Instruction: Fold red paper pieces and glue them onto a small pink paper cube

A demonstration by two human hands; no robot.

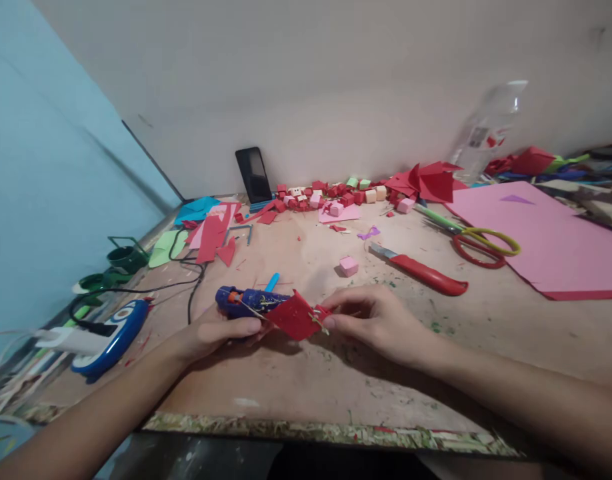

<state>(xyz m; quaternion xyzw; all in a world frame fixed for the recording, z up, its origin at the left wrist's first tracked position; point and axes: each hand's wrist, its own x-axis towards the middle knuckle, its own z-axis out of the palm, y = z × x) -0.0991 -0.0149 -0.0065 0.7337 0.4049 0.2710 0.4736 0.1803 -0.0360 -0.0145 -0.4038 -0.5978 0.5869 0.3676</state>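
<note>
My left hand (221,333) is closed round a dark blue glue gun (241,302), its body smeared with glue strings. In front of the gun is a folded piece of red paper (295,316), its left edge close to my left thumb. My right hand (379,323) pinches the right end of the red paper between thumb and fingertips. Yellowish bits stick out beside those fingertips; I cannot make out what they are. A blue stick (273,283) shows behind the gun. Beyond my right hand sits a small pink paper cube (349,267).
A red-handled knife (426,272) and scissors (479,243) lie right, beside pink sheets (551,247). Small paper cubes (336,197) line the wall near a leaning phone (253,175) and a clear bottle (491,133). A power strip (113,340) with a black cord (151,289) is left.
</note>
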